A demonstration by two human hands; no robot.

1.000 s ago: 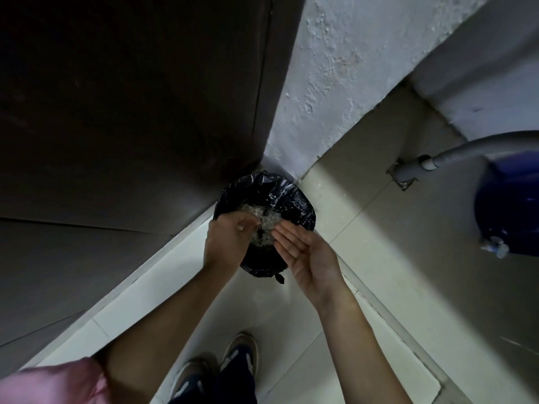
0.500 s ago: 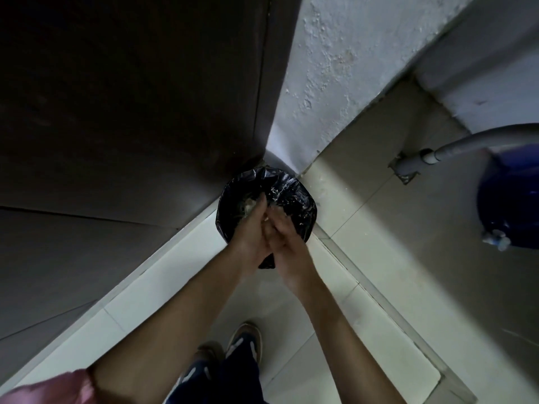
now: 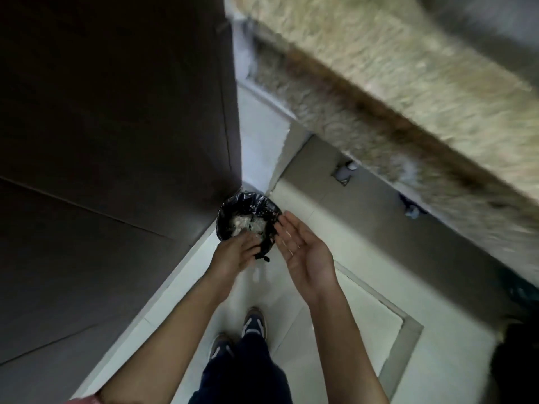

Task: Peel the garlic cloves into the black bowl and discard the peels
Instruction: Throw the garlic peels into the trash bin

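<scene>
A small bin lined with a black bag (image 3: 226,212) stands on the floor in the corner, with pale garlic peels (image 3: 248,223) piled inside. My left hand (image 3: 236,252) hovers over the bin's near rim, fingers loosely bent, holding nothing I can see. My right hand (image 3: 303,252) is beside the bin to the right, palm up and fingers straight, with a few tiny peel bits stuck on it. A small pale scrap (image 3: 256,277) is in the air or on the floor just below the bin. No black bowl or garlic cloves are in view.
A dark door or cabinet (image 3: 116,141) fills the left. A blurred speckled stone counter (image 3: 408,112) overhangs at the upper right. My shoes (image 3: 253,322) stand on light floor tiles (image 3: 364,330). A dark object (image 3: 516,360) sits at the right edge.
My hands were rubbing together over the bin; now they have parted, the right one turned palm up. The camera has tilted up, bringing the counter into view.
</scene>
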